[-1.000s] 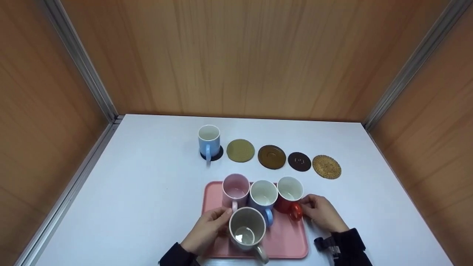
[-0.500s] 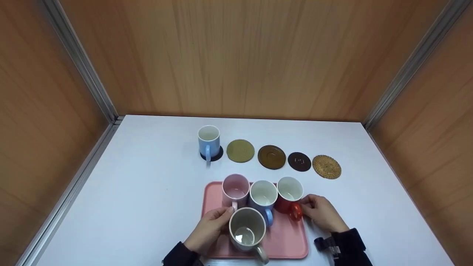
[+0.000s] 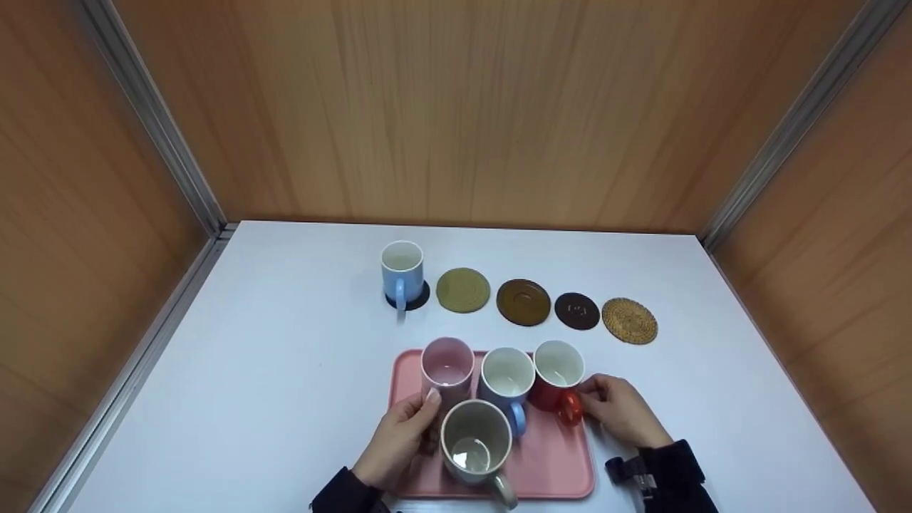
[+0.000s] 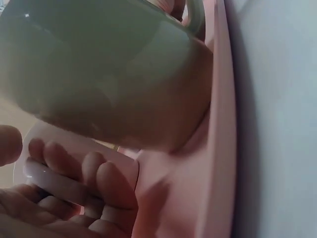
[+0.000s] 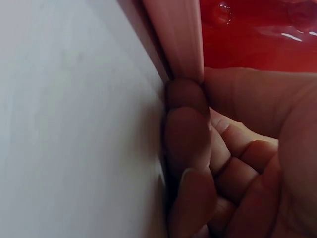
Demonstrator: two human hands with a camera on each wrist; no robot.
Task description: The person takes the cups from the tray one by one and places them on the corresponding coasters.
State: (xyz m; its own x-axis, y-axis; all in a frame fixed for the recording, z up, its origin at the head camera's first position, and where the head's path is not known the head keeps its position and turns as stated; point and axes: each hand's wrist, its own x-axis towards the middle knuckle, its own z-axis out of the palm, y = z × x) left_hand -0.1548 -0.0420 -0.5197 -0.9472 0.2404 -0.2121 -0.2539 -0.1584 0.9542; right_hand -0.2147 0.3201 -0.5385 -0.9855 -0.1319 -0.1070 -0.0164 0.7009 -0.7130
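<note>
My left hand has its fingers curled round the handle of the pink mug, on the tray's left half. In the left wrist view that pale handle passes between the fingers, while the head view hides it behind the thumb. Right beside this hand stands the grey-green mug, large in the left wrist view. My right hand pinches the right rim of the pink tray, thumb above and fingers below. Against that thumb lies the red mug, white inside. A blue mug stands between the pink and red ones.
Behind the tray, another blue mug stands on a black coaster. To its right lie an olive coaster, a brown coaster, a dark coaster and a woven coaster. Wooden panels enclose the white table.
The pink mug has shifted slightly left, away from the blue mug, and its handle has gone behind my left hand. My left thumb has moved a little left and up. The right hand stays put.
</note>
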